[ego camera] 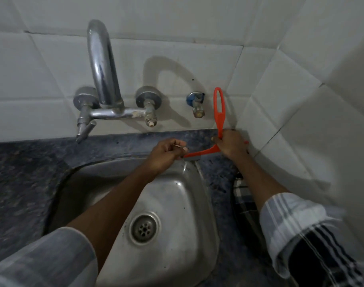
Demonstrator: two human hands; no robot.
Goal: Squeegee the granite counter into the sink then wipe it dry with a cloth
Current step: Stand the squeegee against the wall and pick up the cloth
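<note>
An orange squeegee (219, 108) stands with its looped handle pointing up against the tiled wall. Its blade lies across the dark speckled granite counter (21, 183) at the sink's back right corner. My right hand (231, 142) grips the handle low down, close to the wall corner. At the blade's left end my left hand (165, 155) has its fingers curled around the edge. The steel sink (177, 195) with its round drain lies below both hands. A checked cloth (242, 189) rests on the counter to the right of the sink, partly hidden under my right forearm.
A chrome mixer tap (100, 83) with two valves projects from the tiled wall above the sink's left half. A small blue-capped valve (196, 104) sits on the wall beside the squeegee handle. A tiled side wall (301, 121) closes in the right.
</note>
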